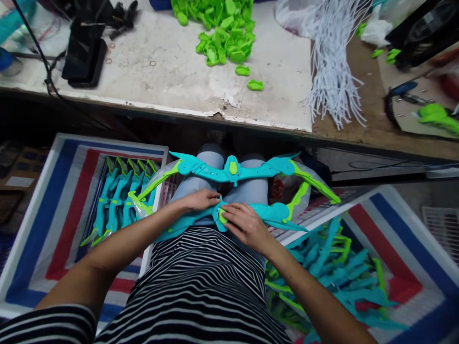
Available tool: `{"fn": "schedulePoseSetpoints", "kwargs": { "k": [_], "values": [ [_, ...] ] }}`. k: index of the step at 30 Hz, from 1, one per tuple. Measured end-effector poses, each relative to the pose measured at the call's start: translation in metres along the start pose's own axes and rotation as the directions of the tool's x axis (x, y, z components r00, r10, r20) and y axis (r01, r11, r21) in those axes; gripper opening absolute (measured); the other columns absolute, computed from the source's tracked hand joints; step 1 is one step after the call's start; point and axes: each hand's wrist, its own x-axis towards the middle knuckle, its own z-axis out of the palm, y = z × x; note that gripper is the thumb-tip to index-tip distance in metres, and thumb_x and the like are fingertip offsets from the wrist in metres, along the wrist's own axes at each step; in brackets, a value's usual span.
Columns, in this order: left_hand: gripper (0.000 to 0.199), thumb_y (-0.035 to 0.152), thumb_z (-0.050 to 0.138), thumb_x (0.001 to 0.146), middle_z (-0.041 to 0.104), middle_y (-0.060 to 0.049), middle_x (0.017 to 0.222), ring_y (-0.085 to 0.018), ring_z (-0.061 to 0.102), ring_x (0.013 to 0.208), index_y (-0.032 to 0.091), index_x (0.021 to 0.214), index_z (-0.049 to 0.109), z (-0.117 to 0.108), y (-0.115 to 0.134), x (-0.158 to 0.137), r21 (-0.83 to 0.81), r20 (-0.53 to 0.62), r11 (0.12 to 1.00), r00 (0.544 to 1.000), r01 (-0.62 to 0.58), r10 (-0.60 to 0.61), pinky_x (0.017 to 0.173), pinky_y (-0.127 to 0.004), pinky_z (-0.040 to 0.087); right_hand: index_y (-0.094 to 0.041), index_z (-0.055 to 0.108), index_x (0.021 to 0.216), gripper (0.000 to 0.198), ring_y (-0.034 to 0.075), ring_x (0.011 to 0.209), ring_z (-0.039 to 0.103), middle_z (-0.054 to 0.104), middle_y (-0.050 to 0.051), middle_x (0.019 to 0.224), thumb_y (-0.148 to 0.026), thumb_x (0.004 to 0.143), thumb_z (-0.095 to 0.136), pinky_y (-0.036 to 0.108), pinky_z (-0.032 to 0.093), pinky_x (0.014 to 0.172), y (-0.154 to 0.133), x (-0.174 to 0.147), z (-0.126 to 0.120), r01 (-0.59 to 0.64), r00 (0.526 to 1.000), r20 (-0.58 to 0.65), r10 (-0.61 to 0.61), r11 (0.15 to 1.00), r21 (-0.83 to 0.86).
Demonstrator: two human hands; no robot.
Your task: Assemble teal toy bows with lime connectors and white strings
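Note:
Two turquoise toy bows with lime-green limbs lie across my lap. On the nearer toy bow (270,213), my left hand (201,199) has its fingers closed at the middle, just left of the centre piece. My right hand (247,222) holds a small lime-green plastic cap (223,216) against that centre, its fingers partly covering the cap. Farther out, over my knees, rests the second toy bow (256,172), which carries a similar green cap (233,167) at its centre. Neither hand touches this one.
A worktable (161,86) ahead bears a pile of green caps (229,45), a bundle of white cords (332,62) and a black device (84,57). Left stands a striped-lined crate (68,210) with bows in a row; right, another crate (385,215) holds jumbled bows.

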Motion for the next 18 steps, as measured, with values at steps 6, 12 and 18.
{"fn": "schedulePoseSetpoints", "kwargs": {
  "k": [6, 12, 18],
  "values": [
    [0.044, 0.035, 0.044, 0.09, 0.058, -0.008, 0.132, -0.023, 0.054, 0.119, 0.011, 0.124, 0.058, 0.0, -0.003, 0.0, -0.013, 0.02, 1.0, 1.0, -0.015, 0.015, 0.104, -0.032, 0.038, -0.021, 0.064, 0.11, 0.022, 0.023, 0.107, 0.059, 0.067, 0.008, 0.116, -0.024, 0.092, 0.053, 0.045, 0.051, 0.088, -0.001, 0.0, 0.004, -0.036, 0.999, 0.004, 0.036, 0.999, 0.02],
    [0.05, 0.033, 0.048, 0.088, 0.051, -0.013, 0.139, -0.024, 0.05, 0.125, 0.009, 0.132, 0.05, 0.002, -0.009, 0.003, 0.0, 0.024, 0.999, 0.998, -0.053, 0.053, 0.106, -0.034, 0.036, -0.021, 0.059, 0.118, 0.029, 0.023, 0.103, 0.06, 0.066, 0.011, 0.11, -0.023, 0.089, 0.057, 0.043, 0.053, 0.086, -0.002, -0.001, -0.003, -0.126, 0.978, -0.154, 0.14, 0.987, 0.097],
    [0.059, 0.033, 0.054, 0.084, 0.056, -0.018, 0.13, -0.027, 0.054, 0.117, 0.008, 0.136, 0.043, 0.012, 0.001, -0.01, 0.108, -0.064, 0.986, 0.989, -0.125, 0.132, 0.101, -0.04, 0.041, -0.025, 0.063, 0.112, 0.025, 0.024, 0.099, 0.063, 0.067, 0.009, 0.107, -0.027, 0.088, 0.057, 0.045, 0.054, 0.084, -0.001, -0.007, -0.005, -0.205, 0.963, -0.16, 0.218, 0.974, 0.096]
  ]
}}
